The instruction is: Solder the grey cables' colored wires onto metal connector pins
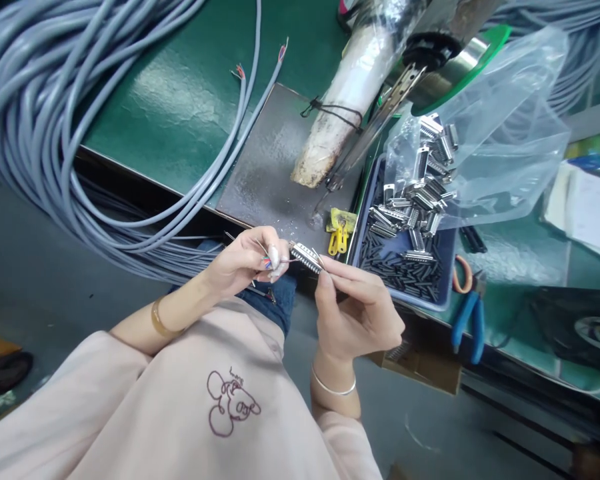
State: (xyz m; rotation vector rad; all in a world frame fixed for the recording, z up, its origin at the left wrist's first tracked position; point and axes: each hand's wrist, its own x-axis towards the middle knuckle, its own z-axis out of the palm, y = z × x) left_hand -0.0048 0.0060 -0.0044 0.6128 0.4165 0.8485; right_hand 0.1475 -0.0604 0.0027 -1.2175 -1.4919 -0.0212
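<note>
My left hand point(250, 261) is closed, pinching the stripped end of a grey cable whose thin coloured wires point(267, 262) show at the fingertips. From there a wire reaches toward a silver multi-pin connector point(306, 256). Thumb and fingers of my right hand point(357, 303) grip this connector at its right end. Both hands are in front of the bench edge, close together. I cannot make out whether the wire touches a pin. Just beyond them, a metal rod with a slotted holder point(400, 90) slants down to a blurred tip over a dark board point(260, 160).
A large coil of grey cable point(30, 100) hangs over the bench's left side. A blue tray point(445, 297) holds loose connectors and black sleeves. Nearby are blue-handled cutters point(470, 323), yellow clips point(338, 240), a white tube point(347, 93), a solder spool point(460, 73) and a clear bag point(510, 147).
</note>
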